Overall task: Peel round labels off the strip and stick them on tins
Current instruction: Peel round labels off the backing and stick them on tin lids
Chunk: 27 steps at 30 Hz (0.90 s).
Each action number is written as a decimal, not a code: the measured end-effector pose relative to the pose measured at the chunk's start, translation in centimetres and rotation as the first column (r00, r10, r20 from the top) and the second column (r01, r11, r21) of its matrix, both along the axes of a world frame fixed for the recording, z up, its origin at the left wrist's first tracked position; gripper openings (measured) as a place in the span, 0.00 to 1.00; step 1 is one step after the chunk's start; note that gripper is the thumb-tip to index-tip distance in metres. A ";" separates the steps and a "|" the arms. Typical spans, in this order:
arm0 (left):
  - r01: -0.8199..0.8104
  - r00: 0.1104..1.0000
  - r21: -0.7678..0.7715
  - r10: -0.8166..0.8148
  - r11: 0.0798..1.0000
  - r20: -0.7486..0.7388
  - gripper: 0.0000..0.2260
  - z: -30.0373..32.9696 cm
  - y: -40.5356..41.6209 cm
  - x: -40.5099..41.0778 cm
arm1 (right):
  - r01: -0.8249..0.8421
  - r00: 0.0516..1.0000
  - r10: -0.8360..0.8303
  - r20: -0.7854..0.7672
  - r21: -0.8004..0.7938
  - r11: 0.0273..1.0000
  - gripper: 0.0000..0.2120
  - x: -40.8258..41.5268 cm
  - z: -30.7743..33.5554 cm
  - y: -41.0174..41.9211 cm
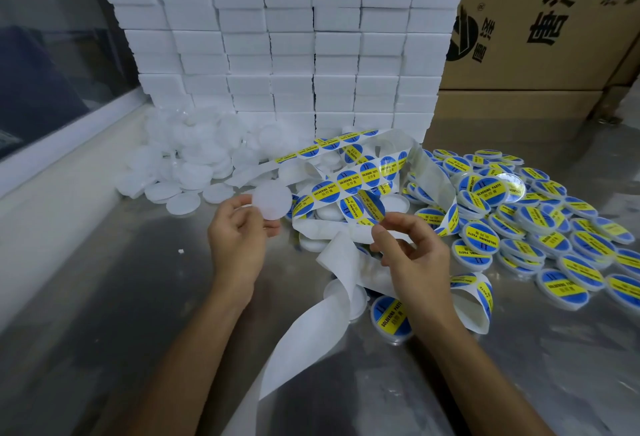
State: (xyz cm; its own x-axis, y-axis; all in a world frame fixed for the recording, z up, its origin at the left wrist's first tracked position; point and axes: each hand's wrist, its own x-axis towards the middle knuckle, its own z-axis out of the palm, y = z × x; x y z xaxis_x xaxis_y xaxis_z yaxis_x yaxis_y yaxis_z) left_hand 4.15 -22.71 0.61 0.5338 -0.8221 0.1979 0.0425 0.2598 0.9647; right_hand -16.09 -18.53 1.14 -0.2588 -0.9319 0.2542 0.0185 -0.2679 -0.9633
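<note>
Two bare forearms reach in from the near edge over a shiny metal tabletop (121,314). Between them a bare run of white backing strip (311,338) trails toward the camera, already stripped of labels. Right of that run, by the right wrist, lies one labelled tin (391,318) with a blue and yellow "SOLDERING PASTE" label facing up.

Farther on, the right hand (412,255) pinches a peeled round label (372,205) between thumb and forefinger, its other fingers loosely curled; the label stands up off the strip, just beyond the fingertips. Left of the strip, the left hand (239,227) grips a plain white tin (272,200) by its rim, flat face toward the camera. Tin and peeled label are near each other but apart, with a loop of the strip behind the gap.

Beyond the hands the label strip (349,186) coils in loose loops, still carrying rows of blue and yellow labels. Right of the strip spreads a heap of finished labelled tins (540,227); left of it lies a pile of unlabelled white tins (194,162).

Behind the strip rises a wall of stacked white boxes (277,37), with brown cardboard cartons (540,37) to its right.
</note>
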 end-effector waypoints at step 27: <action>0.468 0.842 0.032 -0.435 0.883 -0.319 0.07 0.9 2.5 -3.8 | 0.040 0.999 -0.041 -0.003 -0.025 0.999 0.05 0.1 0.2 0.1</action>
